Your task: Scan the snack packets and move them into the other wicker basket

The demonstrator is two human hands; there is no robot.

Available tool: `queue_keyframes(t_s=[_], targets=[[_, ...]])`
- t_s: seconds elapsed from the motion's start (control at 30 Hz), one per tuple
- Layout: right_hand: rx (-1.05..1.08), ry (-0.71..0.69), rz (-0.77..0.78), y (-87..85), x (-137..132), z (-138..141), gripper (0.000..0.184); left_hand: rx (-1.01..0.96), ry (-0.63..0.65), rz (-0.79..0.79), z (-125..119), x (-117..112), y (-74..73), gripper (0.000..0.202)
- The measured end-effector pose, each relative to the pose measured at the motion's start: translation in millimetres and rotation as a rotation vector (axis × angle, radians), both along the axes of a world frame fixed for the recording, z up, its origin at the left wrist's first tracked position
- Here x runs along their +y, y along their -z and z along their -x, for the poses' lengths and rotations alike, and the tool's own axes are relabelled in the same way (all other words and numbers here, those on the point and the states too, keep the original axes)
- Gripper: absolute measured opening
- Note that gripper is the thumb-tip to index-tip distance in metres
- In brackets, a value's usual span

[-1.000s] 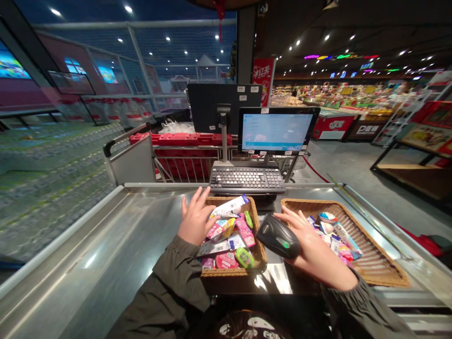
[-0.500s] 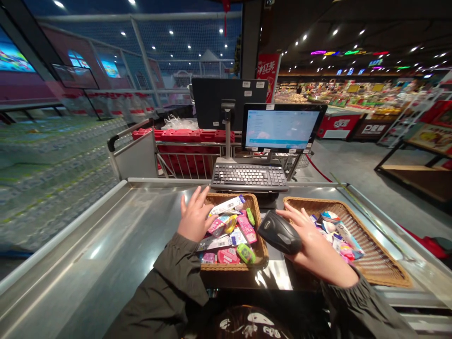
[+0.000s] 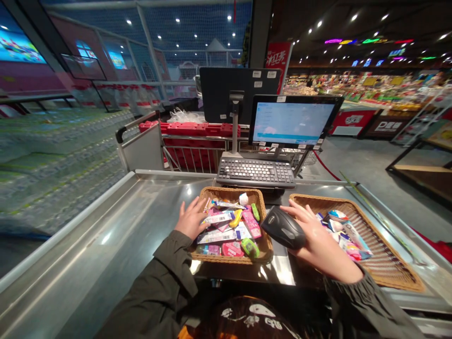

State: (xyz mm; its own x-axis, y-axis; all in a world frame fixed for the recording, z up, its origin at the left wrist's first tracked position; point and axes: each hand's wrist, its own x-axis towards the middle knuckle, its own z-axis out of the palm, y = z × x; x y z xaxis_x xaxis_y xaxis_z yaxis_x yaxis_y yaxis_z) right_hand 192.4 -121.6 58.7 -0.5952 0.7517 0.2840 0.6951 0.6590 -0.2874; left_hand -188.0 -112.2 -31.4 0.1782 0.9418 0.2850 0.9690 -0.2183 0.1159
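Observation:
My right hand [image 3: 316, 238] is closed around a black handheld barcode scanner [image 3: 284, 228], whose head points left toward the middle wicker basket [image 3: 267, 240]. My left hand [image 3: 190, 219] is at that basket's left rim, fingers spread, with no item visible in its grasp; whether the fingertips touch the packets is unclear. Among the small goods there are long white packets [image 3: 217, 236] with barcodes, a pink packet [image 3: 251, 223], a yellow banana-shaped item [image 3: 236, 218], a round pink container [image 3: 232, 249] and a green item [image 3: 250, 247].
A second wicker basket [image 3: 391, 268] with several packets [image 3: 353, 238] stands to the right. Behind the middle basket are a keyboard [image 3: 256, 172] and a lit monitor [image 3: 293, 122]. The metal counter [image 3: 141, 207] has raised edges. A trolley [image 3: 139, 146] stands beyond it.
My left hand has drawn back slightly left toward the basket's rim. The packets beneath it lie differently, and a white round item now shows at the back. The scanner stays in my right hand.

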Motion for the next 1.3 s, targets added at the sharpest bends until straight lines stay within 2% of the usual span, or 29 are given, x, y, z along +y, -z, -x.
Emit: queue_keyframes(t_s=[0.1, 0.23, 0.43, 0.63, 0.73, 0.83, 0.93, 1.07, 1.17, 1.3], targets=[[0.004, -0.013, -0.008, 0.7, 2.5, 1.6, 0.045, -0.011, -0.001, 0.116, 8.3, 0.8, 13.8, 0.015], [0.009, -0.016, -0.002, 1.4, 5.1, 2.6, 0.047, -0.019, -0.024, 0.221, 12.0, -0.2, 25.1, 0.017], [-0.001, -0.013, -0.002, 1.8, 6.2, 5.8, 0.047, 0.018, 0.023, 0.249, 0.8, 1.4, 28.0, 0.013], [-0.005, 0.032, -0.009, 0.7, 3.8, -3.0, 0.046, 0.069, 0.022, 0.202, -3.3, 1.8, 9.2, 0.024], [0.001, 0.114, -0.043, 0.2, 1.0, -20.2, 0.049, 0.074, 0.091, 0.114, -3.6, 1.0, -7.0, 0.026], [0.02, 0.223, -0.101, -1.4, -4.1, -46.2, 0.047, 0.072, 0.218, 0.002, -11.7, 4.3, -26.8, 0.03], [0.033, 0.355, -0.166, -4.7, -13.5, -77.2, 0.045, 0.071, 0.392, -0.041, -31.9, 14.2, -46.8, 0.031], [0.017, 0.527, -0.261, -9.3, -32.8, -117.1, 0.048, 0.052, 0.606, -0.056, -78.5, 35.5, -64.3, 0.032], [0.032, 0.644, -0.297, -9.5, -47.1, -142.7, 0.048, 0.031, 0.739, -0.048, -126.7, 53.0, -66.6, 0.03], [0.059, 0.737, -0.272, -4.4, -58.4, -174.1, 0.051, 0.003, 0.881, 0.008, -202.5, 73.4, -59.7, 0.03]])
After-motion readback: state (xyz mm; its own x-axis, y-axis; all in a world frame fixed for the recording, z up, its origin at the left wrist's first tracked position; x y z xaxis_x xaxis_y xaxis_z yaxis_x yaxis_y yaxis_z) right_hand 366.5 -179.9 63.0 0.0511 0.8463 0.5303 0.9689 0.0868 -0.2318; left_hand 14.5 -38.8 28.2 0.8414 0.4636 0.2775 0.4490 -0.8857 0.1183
